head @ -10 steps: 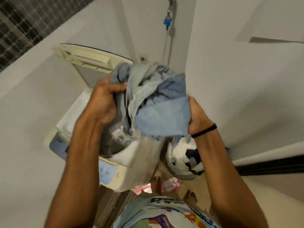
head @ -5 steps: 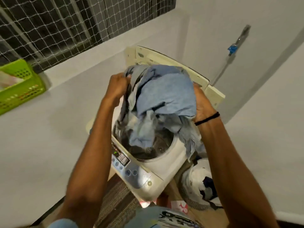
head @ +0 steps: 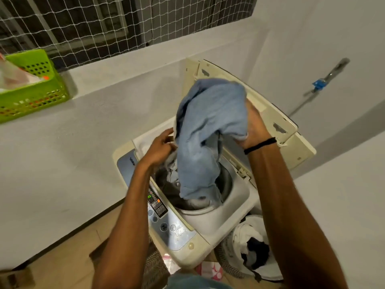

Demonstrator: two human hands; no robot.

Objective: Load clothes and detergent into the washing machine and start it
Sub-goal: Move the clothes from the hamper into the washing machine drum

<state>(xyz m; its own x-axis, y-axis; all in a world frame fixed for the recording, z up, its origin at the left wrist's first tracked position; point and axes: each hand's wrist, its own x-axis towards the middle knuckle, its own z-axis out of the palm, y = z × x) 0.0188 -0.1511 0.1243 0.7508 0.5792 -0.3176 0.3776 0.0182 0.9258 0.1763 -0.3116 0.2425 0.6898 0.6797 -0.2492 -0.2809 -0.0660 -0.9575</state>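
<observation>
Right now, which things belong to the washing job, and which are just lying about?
Job: blue clothes, held by left hand and right hand; washing machine; laundry basket of more clothes, probably.
Lying about: green basket, wall tap, window netting.

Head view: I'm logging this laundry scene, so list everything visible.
washing machine: one, cream, centre, lid raised
control panel: one, blue, machine's front edge
blue clothes: one bundle, light blue, hanging into drum
green basket: one, green, ledge upper left
laundry basket: one, grey, floor right of machine, holds white and dark clothes
net: one, white, across the top
tap: one, metal with blue fitting, right wall
wristband: one, black, right wrist
left hand: one, grips clothes' left edge
right hand: one, grips bundle's right side
</observation>
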